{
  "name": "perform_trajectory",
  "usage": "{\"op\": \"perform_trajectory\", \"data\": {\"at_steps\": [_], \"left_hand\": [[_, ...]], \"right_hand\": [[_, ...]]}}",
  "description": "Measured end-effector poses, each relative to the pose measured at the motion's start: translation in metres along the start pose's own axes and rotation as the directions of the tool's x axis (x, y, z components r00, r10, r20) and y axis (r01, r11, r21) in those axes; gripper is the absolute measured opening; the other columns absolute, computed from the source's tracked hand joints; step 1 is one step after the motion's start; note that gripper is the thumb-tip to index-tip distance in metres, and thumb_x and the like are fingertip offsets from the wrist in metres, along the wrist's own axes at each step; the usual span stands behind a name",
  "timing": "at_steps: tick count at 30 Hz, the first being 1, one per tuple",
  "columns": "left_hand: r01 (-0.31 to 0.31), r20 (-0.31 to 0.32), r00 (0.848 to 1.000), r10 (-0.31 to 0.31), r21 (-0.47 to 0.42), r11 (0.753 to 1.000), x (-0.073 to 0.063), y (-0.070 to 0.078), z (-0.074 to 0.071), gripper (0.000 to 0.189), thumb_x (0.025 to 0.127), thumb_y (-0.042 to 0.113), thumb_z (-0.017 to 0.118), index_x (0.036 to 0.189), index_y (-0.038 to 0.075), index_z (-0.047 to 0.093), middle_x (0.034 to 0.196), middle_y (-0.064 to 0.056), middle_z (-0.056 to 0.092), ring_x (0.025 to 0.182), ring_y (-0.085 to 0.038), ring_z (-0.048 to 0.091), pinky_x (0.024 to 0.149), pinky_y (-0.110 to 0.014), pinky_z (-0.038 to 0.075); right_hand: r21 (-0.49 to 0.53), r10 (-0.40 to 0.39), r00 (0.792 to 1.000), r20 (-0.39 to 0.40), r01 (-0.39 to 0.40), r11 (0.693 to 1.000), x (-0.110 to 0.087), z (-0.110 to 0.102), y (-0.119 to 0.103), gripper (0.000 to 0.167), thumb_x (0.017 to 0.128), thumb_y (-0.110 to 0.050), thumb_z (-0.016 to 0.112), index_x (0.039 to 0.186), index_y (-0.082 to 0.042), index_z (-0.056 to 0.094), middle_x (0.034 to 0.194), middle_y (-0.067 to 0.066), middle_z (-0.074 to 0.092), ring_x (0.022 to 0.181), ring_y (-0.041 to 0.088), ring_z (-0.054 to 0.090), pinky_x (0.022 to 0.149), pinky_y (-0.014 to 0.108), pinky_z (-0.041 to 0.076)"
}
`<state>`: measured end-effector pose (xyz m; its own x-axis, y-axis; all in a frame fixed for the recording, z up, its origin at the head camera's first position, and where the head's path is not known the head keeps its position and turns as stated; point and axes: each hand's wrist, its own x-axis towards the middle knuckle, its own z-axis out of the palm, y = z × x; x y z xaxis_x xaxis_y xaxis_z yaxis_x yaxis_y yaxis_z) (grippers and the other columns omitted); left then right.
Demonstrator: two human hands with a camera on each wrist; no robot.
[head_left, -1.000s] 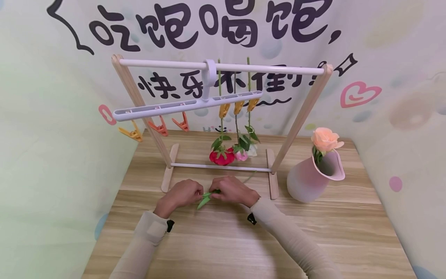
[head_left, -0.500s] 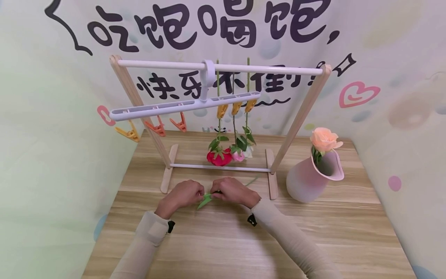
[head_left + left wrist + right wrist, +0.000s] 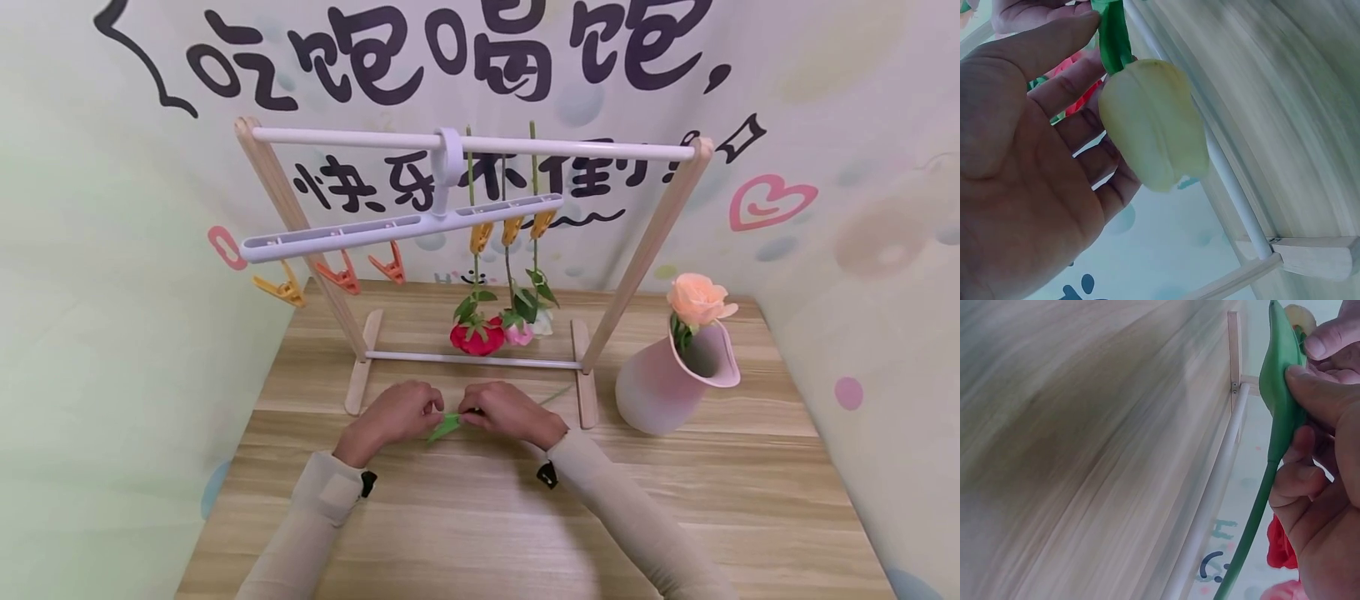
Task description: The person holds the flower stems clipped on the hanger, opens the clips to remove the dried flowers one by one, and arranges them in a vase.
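Note:
A tulip with a pale yellow head (image 3: 1154,125) is held low over the table, between both hands and in front of the rack. My right hand (image 3: 506,412) pinches its green leaf and stem (image 3: 1280,394) between thumb and fingers; the bare stem trails off to the right. My left hand (image 3: 397,417) has its thumb and forefinger at the green just below the flower head, the other fingers spread behind the petals. From the head view the flower head is hidden by the left hand, and only the green leaf (image 3: 446,427) shows between the hands.
Behind the hands stands a wooden rack (image 3: 652,250) with a lilac clip hanger (image 3: 337,236). Red (image 3: 478,337), pink and white flowers hang upside down from yellow clips; several clips at left hold nothing. A pink-white vase (image 3: 656,387) with a peach rose (image 3: 701,300) stands right.
My right hand has shifted slightly right, and the tulip stem with it. The left hand's fingers have loosened a little. The hanger sways slightly.

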<state>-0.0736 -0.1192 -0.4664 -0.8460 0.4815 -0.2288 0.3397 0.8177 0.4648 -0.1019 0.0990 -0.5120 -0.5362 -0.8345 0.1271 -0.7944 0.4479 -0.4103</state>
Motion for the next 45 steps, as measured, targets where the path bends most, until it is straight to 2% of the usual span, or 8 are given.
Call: {"op": "perform_trajectory", "data": {"at_steps": [5,10,16,22,25,32,39,45], "left_hand": [[0.01,-0.076,0.997,-0.009,0.016,1.0,0.0,-0.002,-0.003,0.019,0.092,0.023,0.07,0.105,0.009,0.072,0.092,-0.001,0.067,0.084,-0.016,0.061,0.076,-0.036,0.051],[0.022,-0.174,0.984,-0.027,-0.031,0.999,-0.002,-0.002,-0.01,0.025,0.095,0.028,0.066,0.112,0.009,0.071,0.102,-0.005,0.069,0.094,-0.021,0.063,0.082,-0.041,0.052],[0.002,-0.312,0.949,-0.051,-0.156,0.988,-0.003,-0.005,-0.017,0.029,0.098,0.028,0.061,0.115,0.006,0.069,0.107,-0.007,0.068,0.102,-0.024,0.062,0.089,-0.043,0.051],[-0.009,-0.424,0.9,-0.1,-0.248,0.969,-0.002,-0.008,-0.019,0.034,0.1,0.027,0.059,0.123,0.003,0.065,0.11,-0.01,0.068,0.103,-0.027,0.062,0.087,-0.046,0.051],[-0.01,-0.456,0.881,-0.129,-0.291,0.957,-0.001,-0.01,-0.019,0.035,0.1,0.026,0.059,0.126,0.002,0.063,0.11,-0.01,0.067,0.103,-0.026,0.062,0.087,-0.046,0.051],[-0.035,-0.507,0.844,-0.174,-0.377,0.926,0.001,-0.011,-0.021,0.037,0.099,0.022,0.061,0.13,0.002,0.059,0.111,-0.013,0.066,0.109,-0.029,0.061,0.094,-0.05,0.048],[-0.043,-0.525,0.826,-0.208,-0.426,0.904,0.004,-0.011,-0.021,0.038,0.1,0.023,0.059,0.132,0.003,0.058,0.11,-0.012,0.065,0.107,-0.028,0.061,0.091,-0.05,0.049],[-0.074,-0.554,0.808,-0.2,-0.432,0.899,0.008,-0.011,-0.019,0.037,0.099,0.019,0.061,0.13,0.001,0.058,0.109,-0.014,0.064,0.105,-0.029,0.061,0.093,-0.047,0.048]], "right_hand": [[0.014,0.02,1.0,-0.005,-0.02,1.0,-0.003,-0.002,0.002,0.011,0.096,-0.023,0.067,0.091,-0.018,0.075,0.083,-0.011,0.063,0.076,0.0,0.056,0.073,0.021,0.05],[0.03,0.042,0.999,-0.015,-0.041,0.999,-0.008,-0.004,0.004,0.012,0.096,-0.024,0.067,0.091,-0.016,0.075,0.085,-0.009,0.064,0.077,0.001,0.057,0.073,0.022,0.05],[0.086,0.081,0.996,-0.042,-0.077,0.993,-0.016,-0.007,0.007,0.011,0.094,-0.02,0.069,0.093,-0.013,0.076,0.088,-0.007,0.067,0.079,0.003,0.059,0.072,0.023,0.05],[0.105,0.128,0.988,-0.085,-0.119,0.987,-0.024,-0.015,0.01,0.011,0.094,-0.022,0.069,0.093,-0.013,0.076,0.088,-0.008,0.068,0.08,0.004,0.061,0.073,0.024,0.051],[0.109,0.159,0.982,-0.1,-0.148,0.983,-0.027,-0.018,0.011,0.01,0.094,-0.021,0.069,0.093,-0.013,0.075,0.089,-0.007,0.069,0.081,0.005,0.061,0.073,0.025,0.051],[0.118,0.205,0.961,-0.185,-0.185,0.976,-0.035,-0.029,0.013,0.006,0.092,-0.018,0.072,0.088,-0.014,0.072,0.082,-0.007,0.066,0.07,0.003,0.056,0.064,0.022,0.048],[0.144,0.239,0.939,-0.246,-0.209,0.967,-0.041,-0.045,0.015,0.005,0.092,-0.016,0.071,0.089,-0.012,0.073,0.078,-0.007,0.062,0.067,0.002,0.053,0.059,0.02,0.047],[0.179,0.225,0.912,-0.343,-0.171,0.969,-0.045,-0.062,0.012,0.003,0.091,-0.014,0.072,0.089,-0.011,0.072,0.078,-0.005,0.062,0.066,0.002,0.052,0.057,0.02,0.047]]}}
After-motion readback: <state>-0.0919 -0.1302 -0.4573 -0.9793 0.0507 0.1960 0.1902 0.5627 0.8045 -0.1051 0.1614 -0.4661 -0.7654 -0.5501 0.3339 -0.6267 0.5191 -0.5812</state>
